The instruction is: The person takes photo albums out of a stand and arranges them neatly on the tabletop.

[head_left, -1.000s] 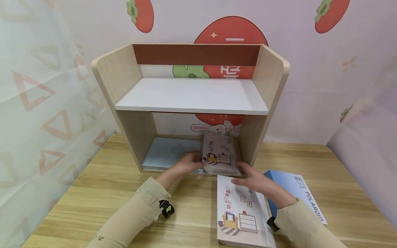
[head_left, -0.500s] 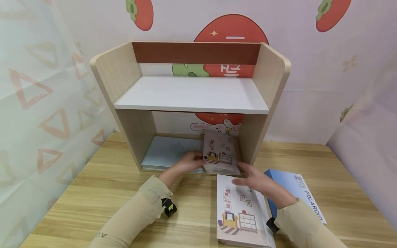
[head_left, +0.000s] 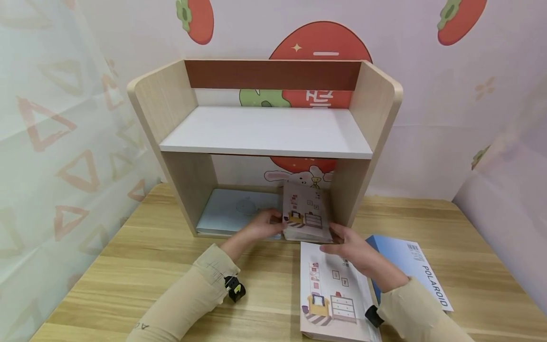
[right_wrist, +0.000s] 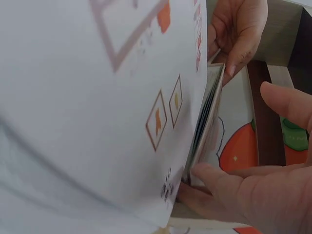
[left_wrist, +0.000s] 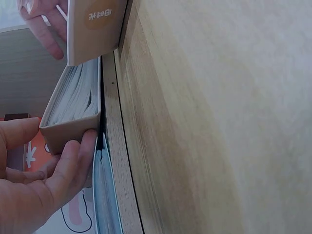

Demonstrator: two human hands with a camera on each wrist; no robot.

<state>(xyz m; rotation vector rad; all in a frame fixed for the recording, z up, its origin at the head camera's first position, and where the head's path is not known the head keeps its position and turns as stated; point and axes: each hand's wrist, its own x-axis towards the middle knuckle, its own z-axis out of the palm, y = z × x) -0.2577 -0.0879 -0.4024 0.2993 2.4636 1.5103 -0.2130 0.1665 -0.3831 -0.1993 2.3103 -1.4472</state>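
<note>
A thick photo album with a pink illustrated cover lies flat on the lower level of the shelf, at its right side. My left hand pinches it at its left edge. The left wrist view has the thumb at one cover edge and the fingers curled against the spine. My right hand touches the front right corner with its fingertips, its thumb spread away. A light-blue album lies flat to the left. Below my right hand, a matching illustrated album rests on the table.
A blue and white POLAROID box lies on the wooden table, right of the front album and partly behind my right forearm. Side panels of the shelf bound the lower level. A printed wall covering hangs behind.
</note>
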